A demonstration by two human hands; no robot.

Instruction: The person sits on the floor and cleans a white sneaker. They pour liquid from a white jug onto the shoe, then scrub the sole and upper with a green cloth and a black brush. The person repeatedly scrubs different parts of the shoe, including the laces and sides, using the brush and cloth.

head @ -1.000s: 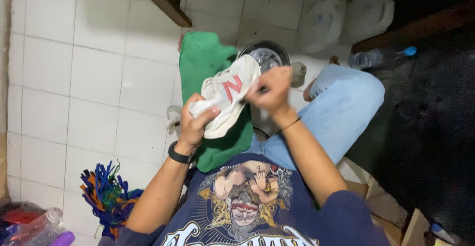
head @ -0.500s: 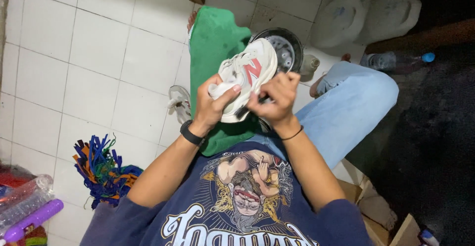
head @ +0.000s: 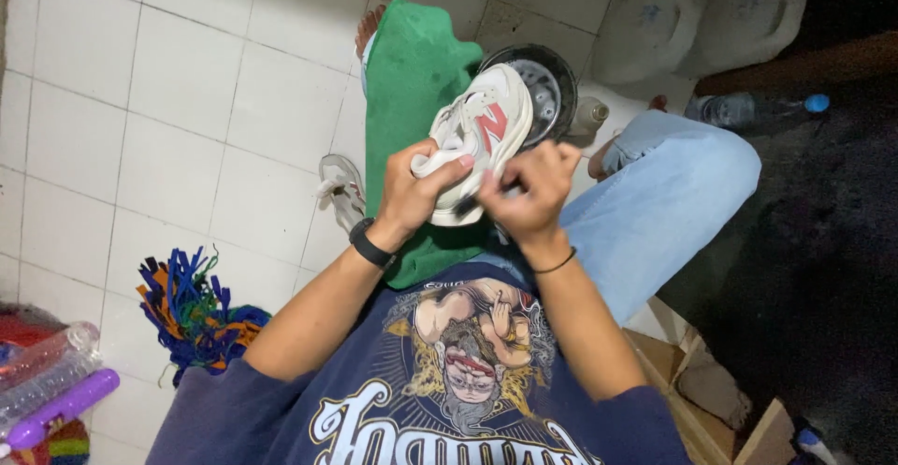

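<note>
Both arms are bent and reach forward from the body, and the two hands meet close together in front of the chest. The left hand (head: 412,189) has its fingers (head: 449,161) curled around something, with a dark band on the wrist. The right hand (head: 528,194) is closed in a tight fist, knuckles up, with a thin band on its wrist.

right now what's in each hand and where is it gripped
Left hand grips the white sneaker at its heel end. Right hand pinches a small dark tool, mostly hidden.
</note>
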